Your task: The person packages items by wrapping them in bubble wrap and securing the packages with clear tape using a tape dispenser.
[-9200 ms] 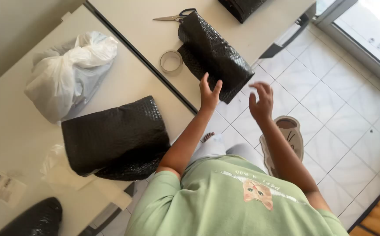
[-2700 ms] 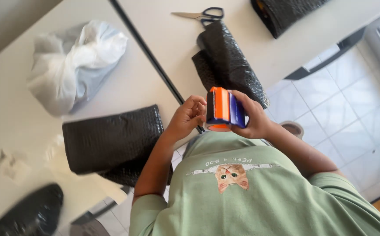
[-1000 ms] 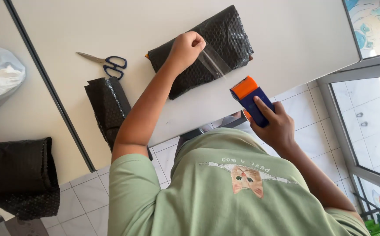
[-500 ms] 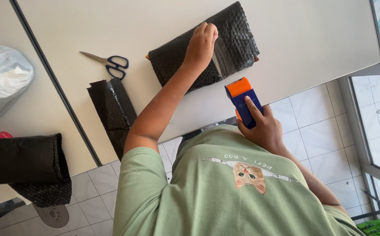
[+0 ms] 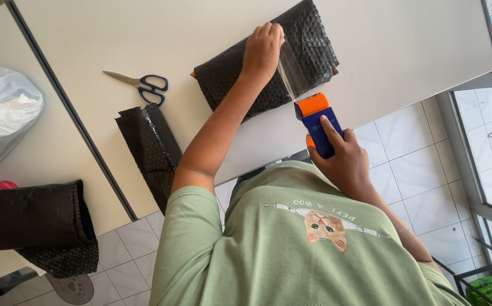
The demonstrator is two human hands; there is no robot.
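Observation:
A parcel wrapped in black bubble wrap (image 5: 229,79) lies on the white table (image 5: 144,34). My left hand (image 5: 263,48) presses the end of a clear tape strip (image 5: 291,71) onto the top of this parcel. From there the strip runs down to a blue and orange tape dispenser (image 5: 318,122), held in my right hand (image 5: 342,161) at the parcel's near edge, with my index finger along its back.
Blue-handled scissors (image 5: 141,85) lie left of the parcel. A roll of black bubble wrap (image 5: 150,147) hangs over the table's near edge. On the left table sit a white plastic bag (image 5: 5,110) and another black wrapped bundle (image 5: 31,218). Tiled floor lies below.
Over the last second the dispenser has moved up closer to the parcel's near edge and the tape has been laid across the wrap. My left hand still pins the tape's end.

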